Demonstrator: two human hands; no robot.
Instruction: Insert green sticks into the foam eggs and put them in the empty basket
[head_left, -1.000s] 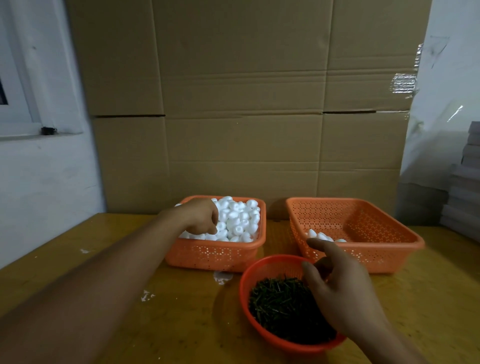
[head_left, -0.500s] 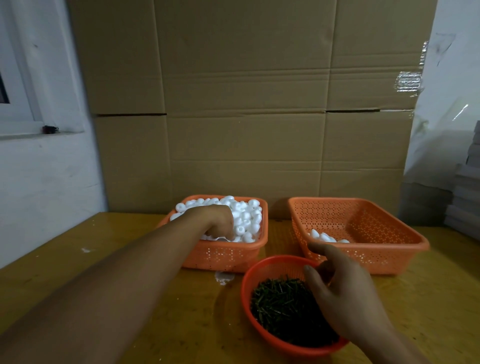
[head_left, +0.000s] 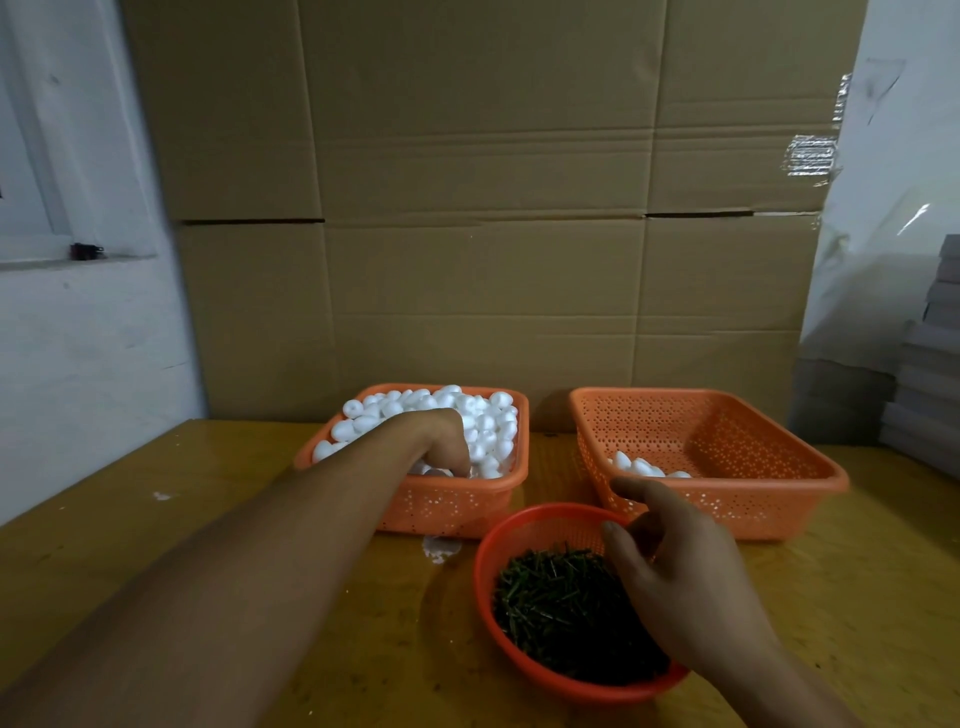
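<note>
Under the left hand's (head_left: 441, 439) curled fingers (head_left: 460, 462), foam eggs (head_left: 485, 423).

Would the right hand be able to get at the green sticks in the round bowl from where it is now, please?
Probably yes. The right hand hovers directly over the round bowl, fingers loosely curled, and the green sticks lie uncovered beneath it. The left hand is away in the foam eggs, so nothing blocks it.

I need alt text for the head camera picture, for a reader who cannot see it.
The left hand digs into a basket of white foam eggs, while the right hand hovers over a round bowl of green sticks. A second basket holds few eggs.
</note>
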